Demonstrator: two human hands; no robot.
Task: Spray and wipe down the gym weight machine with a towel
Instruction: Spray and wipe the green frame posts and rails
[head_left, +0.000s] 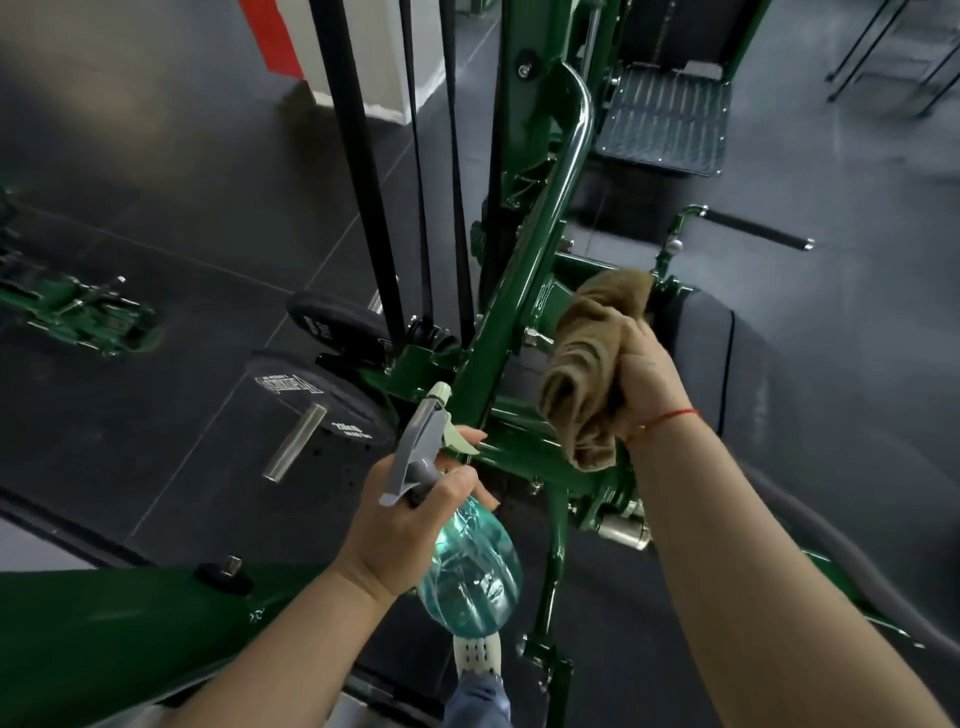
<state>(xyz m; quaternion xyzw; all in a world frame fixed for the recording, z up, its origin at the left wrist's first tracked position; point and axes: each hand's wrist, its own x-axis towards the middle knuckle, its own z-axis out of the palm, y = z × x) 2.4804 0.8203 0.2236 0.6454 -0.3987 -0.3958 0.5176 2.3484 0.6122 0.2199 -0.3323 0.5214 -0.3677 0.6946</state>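
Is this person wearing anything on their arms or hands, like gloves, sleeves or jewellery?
No gloves, and no sleeves in view: both forearms are bare as far as the picture shows. The right hand has a thin red string around its wrist, like a bracelet. The left hand and its wrist show no watch or band.

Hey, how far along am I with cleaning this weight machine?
Nothing shows as done: no spray or wiped streaks are visible on the green frame. In hand: left hand grips the spray bottle, nozzle toward the frame; right hand holds the bunched towel. Left, probably: the spraying and wiping.
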